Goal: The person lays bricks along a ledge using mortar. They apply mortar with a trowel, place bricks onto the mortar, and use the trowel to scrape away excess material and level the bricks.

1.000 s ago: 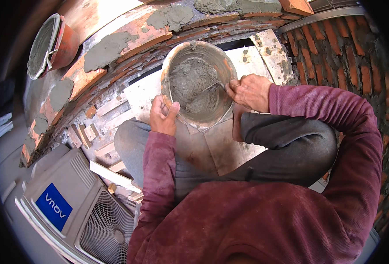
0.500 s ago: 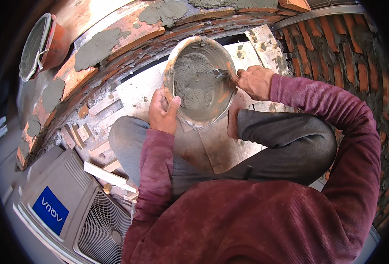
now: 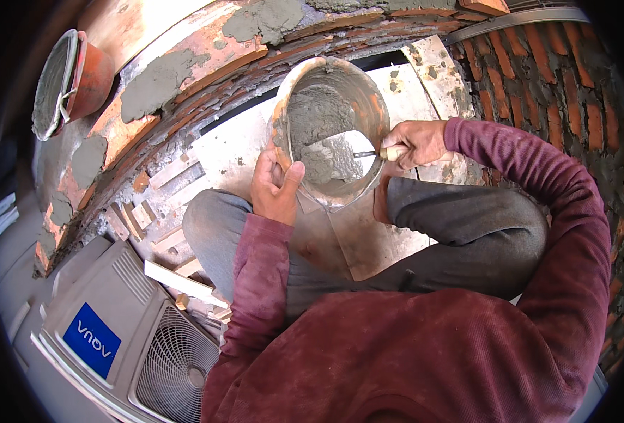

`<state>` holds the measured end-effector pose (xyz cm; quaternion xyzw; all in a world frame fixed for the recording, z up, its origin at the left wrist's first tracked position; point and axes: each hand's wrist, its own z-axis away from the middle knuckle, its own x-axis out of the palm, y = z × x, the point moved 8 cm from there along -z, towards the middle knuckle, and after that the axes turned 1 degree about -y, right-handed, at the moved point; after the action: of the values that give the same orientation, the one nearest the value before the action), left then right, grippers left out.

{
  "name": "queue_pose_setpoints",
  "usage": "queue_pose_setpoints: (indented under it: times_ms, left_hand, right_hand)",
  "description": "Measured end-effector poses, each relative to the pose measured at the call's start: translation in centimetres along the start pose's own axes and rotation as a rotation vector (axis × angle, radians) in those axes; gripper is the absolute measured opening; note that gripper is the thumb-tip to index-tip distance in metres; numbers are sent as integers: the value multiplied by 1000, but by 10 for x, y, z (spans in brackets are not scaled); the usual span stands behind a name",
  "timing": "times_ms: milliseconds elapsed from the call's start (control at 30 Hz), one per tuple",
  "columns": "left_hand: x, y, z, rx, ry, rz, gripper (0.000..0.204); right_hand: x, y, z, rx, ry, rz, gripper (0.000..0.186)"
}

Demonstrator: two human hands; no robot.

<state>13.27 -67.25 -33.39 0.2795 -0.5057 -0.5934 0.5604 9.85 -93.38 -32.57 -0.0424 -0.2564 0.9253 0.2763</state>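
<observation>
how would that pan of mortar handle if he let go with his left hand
The pan is tilted, with the left hand gripping its near rim, so it would likely tip or drop. The wet grey mortar probably makes it heavy for its size. The mortar looks stiff, clinging to the tilted wall; the trowel in the right hand wouldn't hold the pan.

Bright daylight, soft shadows, sharp centre; fisheye bends the edges, and a black rim darkens the corners.

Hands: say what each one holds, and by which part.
Left hand grips the mortar pan by its near rim; right hand holds the trowel by its wooden handle.
</observation>
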Motion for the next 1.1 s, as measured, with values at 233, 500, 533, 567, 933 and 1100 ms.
queue_pose_setpoints:
  times_ms: [233, 500, 533, 567, 933, 1100]
  left_hand:
    - [-17, -10, 8, -61, 24, 42, 24]
    - [-42, -32, 15, -155, 198, 60, 14]
    - [-42, -30, 15, -101, 194, 48, 13]
    - [-46, -31, 15, -100, 207, 10, 13]
    - [-72, -50, 18, -164, 344, -20, 14]
    - [-90, -52, 37, -165, 373, 3, 9]
  right_hand:
    - [-18, 5, 23, -121, -119, -247, 21]
    - [-87, -26, 115, -211, 264, -171, 30]
    - [-100, -34, 131, -229, 320, -201, 29]
    - [-111, -44, 147, -289, 346, -254, 27]
    - [-154, -95, 182, -141, 1490, 1105, 24]
    - [-138, -61, 191, -138, 1229, 549, 29]
